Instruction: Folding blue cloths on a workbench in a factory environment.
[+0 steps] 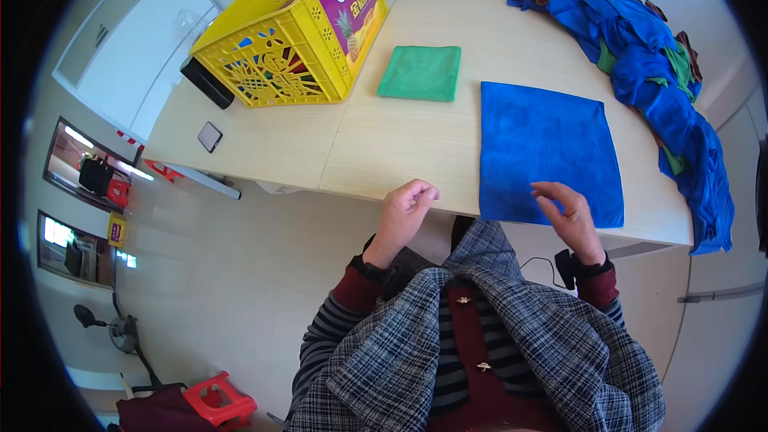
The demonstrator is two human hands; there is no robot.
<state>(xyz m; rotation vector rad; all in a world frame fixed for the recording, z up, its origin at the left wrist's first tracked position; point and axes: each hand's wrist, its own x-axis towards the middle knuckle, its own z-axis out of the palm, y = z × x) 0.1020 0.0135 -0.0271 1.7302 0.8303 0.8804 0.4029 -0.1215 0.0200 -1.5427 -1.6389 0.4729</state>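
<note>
Behind the blue cloth [548,148], green cloth [420,72], yellow crate [292,48]

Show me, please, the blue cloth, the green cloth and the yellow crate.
blue cloth [544,148], head view, its middle.
green cloth [420,73], head view, its middle.
yellow crate [280,64], head view, its near side wall.

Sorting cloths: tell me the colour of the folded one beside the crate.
Green folded cloth, head view.

The person wears a grey checked jacket [512,352] with gold buttons, a striped top, dark red cuffs and black wristbands.
</note>
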